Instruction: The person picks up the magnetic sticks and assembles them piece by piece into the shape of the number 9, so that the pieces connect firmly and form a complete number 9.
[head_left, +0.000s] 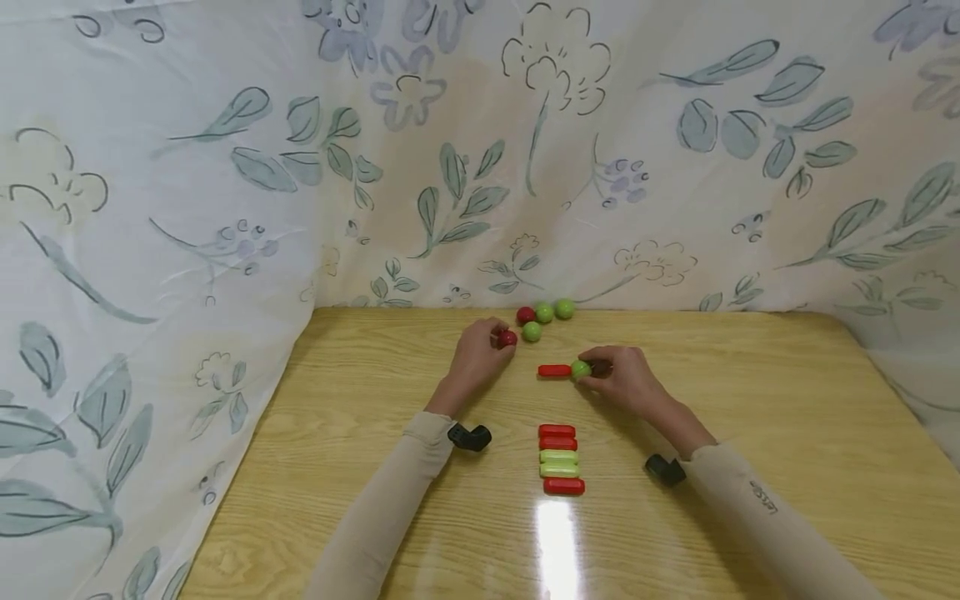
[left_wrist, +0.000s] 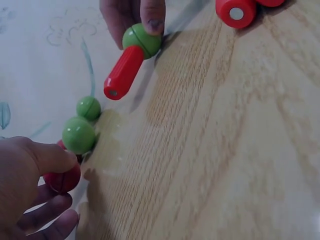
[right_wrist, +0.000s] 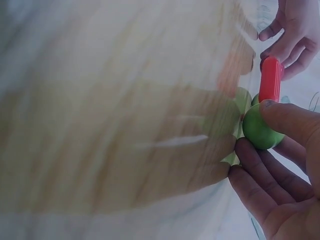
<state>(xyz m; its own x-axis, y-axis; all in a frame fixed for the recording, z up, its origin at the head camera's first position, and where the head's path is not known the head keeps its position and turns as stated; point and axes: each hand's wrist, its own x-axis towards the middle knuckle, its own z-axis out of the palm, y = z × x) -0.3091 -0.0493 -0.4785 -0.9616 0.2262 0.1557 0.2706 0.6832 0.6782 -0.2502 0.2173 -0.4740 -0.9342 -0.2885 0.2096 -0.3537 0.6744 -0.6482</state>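
Observation:
My left hand [head_left: 475,350] pinches a glossy red ball [head_left: 507,338] near the back of the wooden table. In the left wrist view, the thumb lies over that ball with other fingers below it. Between the thumb and fingers of my right hand [head_left: 626,379] is a green ball [head_left: 581,370]. A short red rod [head_left: 555,371] sticks out from the green ball toward the left, joined end-on to it. The rod's free end shows a small silvery disc in the left wrist view. Beside my left hand sits a green ball [head_left: 532,332].
Along the back edge lie another red ball [head_left: 526,316] and two more green balls [head_left: 544,312]. Nearer the front, several red rods [head_left: 564,486] and light green rods [head_left: 558,457] lie side by side in a column. A floral cloth [head_left: 465,150] hangs behind the table [head_left: 360,367].

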